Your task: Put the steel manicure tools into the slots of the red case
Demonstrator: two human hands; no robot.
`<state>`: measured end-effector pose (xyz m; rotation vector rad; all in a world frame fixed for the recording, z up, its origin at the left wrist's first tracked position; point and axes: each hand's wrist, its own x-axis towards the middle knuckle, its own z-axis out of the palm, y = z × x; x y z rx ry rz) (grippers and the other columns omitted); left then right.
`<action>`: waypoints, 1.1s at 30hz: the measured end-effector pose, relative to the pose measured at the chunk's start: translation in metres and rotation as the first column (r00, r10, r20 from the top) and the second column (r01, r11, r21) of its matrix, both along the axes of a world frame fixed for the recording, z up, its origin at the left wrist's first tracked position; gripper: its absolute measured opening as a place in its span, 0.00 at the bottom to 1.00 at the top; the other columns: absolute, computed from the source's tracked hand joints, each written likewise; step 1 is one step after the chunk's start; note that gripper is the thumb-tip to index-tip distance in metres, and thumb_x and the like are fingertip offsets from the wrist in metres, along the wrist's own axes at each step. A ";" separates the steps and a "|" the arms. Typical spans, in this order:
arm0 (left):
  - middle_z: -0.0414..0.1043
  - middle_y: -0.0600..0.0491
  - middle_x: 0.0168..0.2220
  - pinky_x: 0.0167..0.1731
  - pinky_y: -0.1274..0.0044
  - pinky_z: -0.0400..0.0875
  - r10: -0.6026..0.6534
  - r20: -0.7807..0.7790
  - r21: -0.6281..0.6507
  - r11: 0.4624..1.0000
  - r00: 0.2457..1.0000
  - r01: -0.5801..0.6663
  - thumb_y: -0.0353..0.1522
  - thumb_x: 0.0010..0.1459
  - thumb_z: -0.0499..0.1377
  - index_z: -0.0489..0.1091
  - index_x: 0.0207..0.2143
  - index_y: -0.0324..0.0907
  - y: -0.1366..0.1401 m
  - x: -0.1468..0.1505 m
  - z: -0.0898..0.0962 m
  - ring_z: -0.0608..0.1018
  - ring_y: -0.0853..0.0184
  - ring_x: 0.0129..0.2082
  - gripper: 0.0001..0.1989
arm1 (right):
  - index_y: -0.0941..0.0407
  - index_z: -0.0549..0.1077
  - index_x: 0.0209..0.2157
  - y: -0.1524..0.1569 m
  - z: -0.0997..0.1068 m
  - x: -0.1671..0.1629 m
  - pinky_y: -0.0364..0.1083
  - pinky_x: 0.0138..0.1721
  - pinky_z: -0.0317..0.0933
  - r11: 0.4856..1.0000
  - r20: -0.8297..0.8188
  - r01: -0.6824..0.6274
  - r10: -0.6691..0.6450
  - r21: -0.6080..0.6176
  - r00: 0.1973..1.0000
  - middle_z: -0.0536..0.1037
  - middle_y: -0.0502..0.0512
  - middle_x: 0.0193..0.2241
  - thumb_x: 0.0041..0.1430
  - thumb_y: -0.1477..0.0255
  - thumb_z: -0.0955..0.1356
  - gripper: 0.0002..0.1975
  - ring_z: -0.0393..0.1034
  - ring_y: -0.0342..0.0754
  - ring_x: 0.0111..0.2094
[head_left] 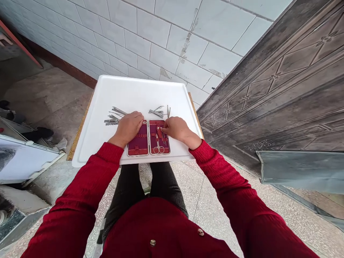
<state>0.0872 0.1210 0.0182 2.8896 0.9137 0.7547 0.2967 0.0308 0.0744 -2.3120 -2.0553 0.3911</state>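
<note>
An open manicure case with a purple lining and red straps lies near the front of a white tray-like tabletop. My left hand holds the upper left of the case, its fingers closed over the edge. Small scissors sit in the right half, handles toward me. Just above them, my right hand pinches a red strap flap between thumb and fingers. Left of my left hand lie several metal nail tools. Beyond the case are nail clippers and a tweezers-like tool.
A tiled wall rises behind the tabletop. On the right stands a dark patterned door panel. A white-topped object is on the floor at left. The table's wooden edge shows beside the white top.
</note>
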 end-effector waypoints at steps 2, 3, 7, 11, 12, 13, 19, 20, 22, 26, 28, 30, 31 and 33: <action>0.79 0.44 0.42 0.42 0.65 0.74 -0.001 0.004 -0.013 1.000 1.000 0.002 0.29 0.70 0.49 0.75 0.39 0.41 0.000 0.000 0.000 0.78 0.55 0.43 0.14 | 0.56 0.78 0.26 0.002 0.000 -0.007 0.48 0.29 0.58 1.000 0.094 0.008 -0.008 0.002 0.996 0.79 0.60 0.27 0.61 0.66 0.74 0.11 0.74 0.54 0.32; 0.79 0.44 0.42 0.42 0.65 0.74 -0.003 0.009 -0.019 1.000 1.000 0.004 0.29 0.70 0.49 0.75 0.39 0.41 0.000 0.000 0.000 0.78 0.55 0.43 0.14 | 0.56 0.78 0.27 0.004 0.000 -0.010 0.48 0.29 0.59 1.000 0.115 0.012 -0.012 0.003 0.993 0.79 0.60 0.26 0.61 0.65 0.74 0.11 0.75 0.55 0.33; 0.78 0.43 0.42 0.43 0.63 0.73 -0.028 0.025 -0.034 0.999 0.999 0.029 0.29 0.70 0.48 0.75 0.39 0.41 0.000 0.000 -0.002 0.78 0.54 0.44 0.15 | 0.56 0.77 0.24 0.012 0.004 -0.013 0.50 0.32 0.63 0.999 0.093 0.008 -0.005 -0.038 0.996 0.75 0.58 0.19 0.58 0.71 0.75 0.10 0.76 0.57 0.32; 0.78 0.42 0.41 0.41 0.62 0.73 -0.026 0.039 -0.038 0.999 0.999 0.028 0.29 0.69 0.49 0.75 0.38 0.40 0.001 0.001 -0.006 0.78 0.52 0.42 0.14 | 0.55 0.72 0.16 0.021 0.014 -0.015 0.51 0.35 0.67 0.971 -0.024 0.021 -0.028 -0.239 0.999 0.73 0.54 0.13 0.55 0.79 0.74 0.17 0.75 0.54 0.26; 0.78 0.42 0.40 0.41 0.62 0.72 -0.021 0.036 -0.034 0.999 0.999 0.023 0.28 0.68 0.49 0.75 0.38 0.40 0.002 0.001 -0.007 0.78 0.52 0.42 0.14 | 0.55 0.72 0.14 0.023 0.016 -0.017 0.50 0.35 0.68 0.959 -0.045 0.046 -0.061 -0.279 0.997 0.73 0.54 0.13 0.54 0.81 0.73 0.18 0.75 0.52 0.25; 0.78 0.42 0.40 0.40 0.63 0.72 -0.018 0.032 -0.027 0.999 0.999 0.019 0.28 0.68 0.50 0.75 0.38 0.40 0.002 0.002 -0.009 0.78 0.52 0.42 0.13 | 0.56 0.71 0.14 0.025 0.018 -0.018 0.50 0.34 0.69 0.949 -0.054 0.074 -0.095 -0.306 0.994 0.73 0.53 0.13 0.54 0.83 0.73 0.19 0.74 0.51 0.23; 0.77 0.43 0.38 0.40 0.64 0.70 -0.026 0.049 -0.027 0.999 0.998 0.028 0.26 0.66 0.50 0.74 0.36 0.41 0.004 0.005 -0.012 0.78 0.52 0.42 0.12 | 0.57 0.71 0.12 0.028 0.016 -0.023 0.47 0.26 0.69 0.936 -0.159 0.188 -0.243 -0.299 0.957 0.72 0.54 0.11 0.49 0.87 0.76 0.19 0.73 0.49 0.18; 0.77 0.43 0.38 0.40 0.64 0.70 -0.028 0.051 -0.038 0.999 0.998 0.030 0.25 0.66 0.51 0.74 0.35 0.40 0.005 0.005 -0.012 0.78 0.52 0.42 0.12 | 0.58 0.71 0.12 0.027 0.015 -0.023 0.46 0.24 0.69 0.934 -0.185 0.198 -0.260 -0.298 0.948 0.72 0.54 0.11 0.48 0.86 0.77 0.19 0.72 0.48 0.17; 0.77 0.42 0.38 0.40 0.64 0.69 -0.030 0.052 -0.046 0.998 0.998 0.033 0.25 0.65 0.51 0.74 0.35 0.40 0.005 0.005 -0.012 0.78 0.52 0.42 0.12 | 0.58 0.72 0.14 0.026 0.014 -0.024 0.44 0.21 0.68 0.928 -0.213 0.223 -0.293 -0.299 0.932 0.73 0.54 0.11 0.48 0.86 0.77 0.18 0.70 0.46 0.15; 0.76 0.42 0.37 0.40 0.64 0.68 -0.024 0.061 -0.032 0.999 0.998 0.026 0.25 0.66 0.51 0.73 0.35 0.40 0.005 0.005 -0.013 0.77 0.52 0.43 0.12 | 0.59 0.72 0.15 0.021 0.014 -0.029 0.42 0.17 0.67 0.917 -0.267 0.289 -0.361 -0.275 0.894 0.74 0.53 0.12 0.52 0.84 0.76 0.17 0.66 0.41 0.13; 0.76 0.43 0.38 0.41 0.64 0.68 -0.021 0.066 -0.050 0.998 0.998 0.025 0.25 0.66 0.51 0.73 0.35 0.40 0.004 0.005 -0.012 0.77 0.52 0.43 0.12 | 0.59 0.71 0.14 0.019 0.012 -0.031 0.40 0.15 0.65 0.905 -0.328 0.323 -0.405 -0.275 0.854 0.73 0.54 0.11 0.52 0.84 0.77 0.19 0.64 0.40 0.12; 0.76 0.42 0.38 0.41 0.64 0.68 -0.020 0.058 -0.062 0.998 0.998 0.024 0.25 0.65 0.51 0.74 0.35 0.40 0.004 0.005 -0.011 0.77 0.52 0.43 0.12 | 0.59 0.70 0.14 0.017 0.009 -0.029 0.39 0.14 0.64 0.898 -0.407 0.346 -0.434 -0.274 0.804 0.73 0.54 0.12 0.52 0.84 0.78 0.20 0.63 0.39 0.12; 0.76 0.42 0.38 0.41 0.64 0.69 -0.019 0.047 -0.059 0.998 0.999 0.021 0.24 0.65 0.51 0.74 0.35 0.39 0.004 0.005 -0.011 0.77 0.52 0.43 0.12 | 0.60 0.70 0.14 0.016 0.007 -0.027 0.38 0.13 0.63 0.897 -0.448 0.352 -0.439 -0.268 0.779 0.73 0.54 0.12 0.52 0.84 0.78 0.20 0.64 0.39 0.12; 0.76 0.41 0.38 0.40 0.64 0.69 -0.014 0.021 -0.037 0.999 1.000 0.015 0.24 0.65 0.50 0.74 0.36 0.38 0.003 0.004 -0.009 0.77 0.52 0.42 0.13 | 0.61 0.72 0.15 0.015 0.001 -0.021 0.37 0.12 0.61 0.899 -0.522 0.362 -0.438 -0.247 0.732 0.74 0.54 0.13 0.53 0.84 0.77 0.18 0.64 0.38 0.12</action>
